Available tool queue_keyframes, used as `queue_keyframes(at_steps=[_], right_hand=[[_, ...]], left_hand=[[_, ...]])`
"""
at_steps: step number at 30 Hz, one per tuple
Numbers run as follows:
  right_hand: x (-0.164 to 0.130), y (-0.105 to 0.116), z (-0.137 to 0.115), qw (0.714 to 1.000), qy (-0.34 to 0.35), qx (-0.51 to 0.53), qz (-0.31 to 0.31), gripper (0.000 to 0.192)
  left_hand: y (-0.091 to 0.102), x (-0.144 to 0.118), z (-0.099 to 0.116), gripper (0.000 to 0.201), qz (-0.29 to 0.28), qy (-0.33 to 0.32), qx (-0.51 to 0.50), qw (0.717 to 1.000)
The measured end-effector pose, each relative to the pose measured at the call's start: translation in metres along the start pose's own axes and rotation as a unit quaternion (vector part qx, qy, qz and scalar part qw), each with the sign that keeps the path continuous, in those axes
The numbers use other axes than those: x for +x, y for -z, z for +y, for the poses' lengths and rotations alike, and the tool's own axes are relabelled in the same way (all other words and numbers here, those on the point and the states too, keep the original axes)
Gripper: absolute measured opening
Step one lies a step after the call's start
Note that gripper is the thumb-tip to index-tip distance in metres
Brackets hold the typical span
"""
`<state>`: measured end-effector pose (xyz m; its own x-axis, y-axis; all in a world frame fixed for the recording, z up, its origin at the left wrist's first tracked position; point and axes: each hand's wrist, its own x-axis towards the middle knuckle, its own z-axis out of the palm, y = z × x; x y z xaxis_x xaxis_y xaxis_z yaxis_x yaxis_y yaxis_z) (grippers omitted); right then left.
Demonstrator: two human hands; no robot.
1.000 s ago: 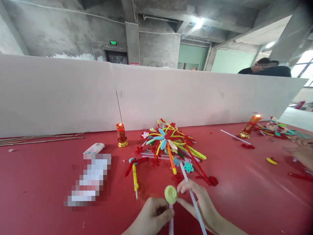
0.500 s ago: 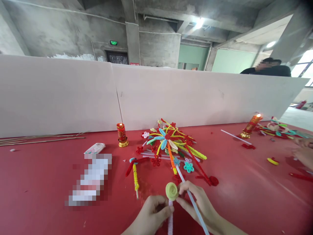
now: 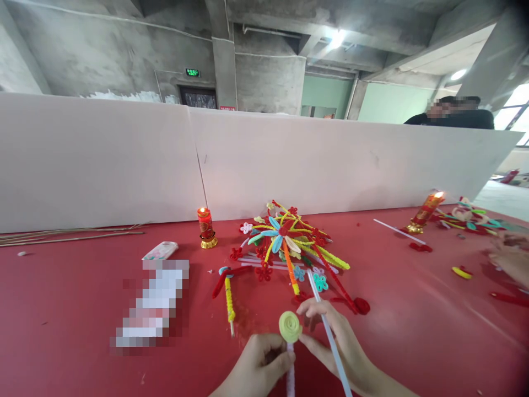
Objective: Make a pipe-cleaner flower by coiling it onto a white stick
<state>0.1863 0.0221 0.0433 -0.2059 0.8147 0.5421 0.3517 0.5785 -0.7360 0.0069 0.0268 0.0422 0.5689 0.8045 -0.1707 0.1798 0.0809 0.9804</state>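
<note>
My left hand point(image 3: 264, 361) is closed in a pinch around a pale lilac fuzzy stem point(image 3: 290, 375). On top of that stem sits a yellow-green pipe-cleaner coil point(image 3: 290, 326), wound flat into a round spiral. My right hand point(image 3: 336, 339) is just right of the coil, its thumb tip at the coil's edge and its index finger lifted clear. A long translucent glue stick point(image 3: 332, 333) slants across the right hand, tucked between its fingers. Beyond both hands lies a heap of colourful pipe-cleaner flowers point(image 3: 285, 234). A yellow-wrapped stick with red strips point(image 3: 230, 298) is to the left.
A lit red candle point(image 3: 205, 223) in a gold holder stands left of the heap, and another lit candle point(image 3: 426, 212) leans at the right. A white packet point(image 3: 160, 251) lies at left. Another person's hand point(image 3: 510, 259) is at the right edge. A white board point(image 3: 309, 165) borders the red table point(image 3: 413, 342).
My right index finger has lifted off the coil, and the glue stick's far end has swung right. The coil has turned slightly to show more of its face.
</note>
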Motion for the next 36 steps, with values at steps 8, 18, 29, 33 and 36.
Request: queue_keyframes(at_steps=[8, 18, 29, 33, 36], right_hand=[[0.001, 0.000, -0.001, 0.999, 0.021, -0.028, 0.019, 0.029], [0.001, 0.002, -0.004, 0.998, 0.066, 0.000, 0.013, 0.034], [0.005, 0.002, -0.008, 0.992, 0.122, -0.018, 0.013, 0.032], [0.006, 0.002, -0.006, 0.992, 0.123, 0.003, -0.005, 0.031], [0.004, 0.002, -0.003, 0.993, 0.104, 0.045, -0.021, 0.031]], left_hand=[[-0.001, -0.001, 0.007, 0.045, 0.029, 0.033, -0.044, 0.998], [0.001, -0.001, 0.009, 0.039, -0.025, 0.068, -0.114, 0.991], [0.002, -0.003, 0.010, 0.045, -0.009, 0.091, -0.154, 0.984], [0.002, -0.003, 0.009, 0.041, -0.018, 0.090, -0.149, 0.985], [0.004, -0.003, 0.008, 0.036, -0.006, 0.103, -0.158, 0.982]])
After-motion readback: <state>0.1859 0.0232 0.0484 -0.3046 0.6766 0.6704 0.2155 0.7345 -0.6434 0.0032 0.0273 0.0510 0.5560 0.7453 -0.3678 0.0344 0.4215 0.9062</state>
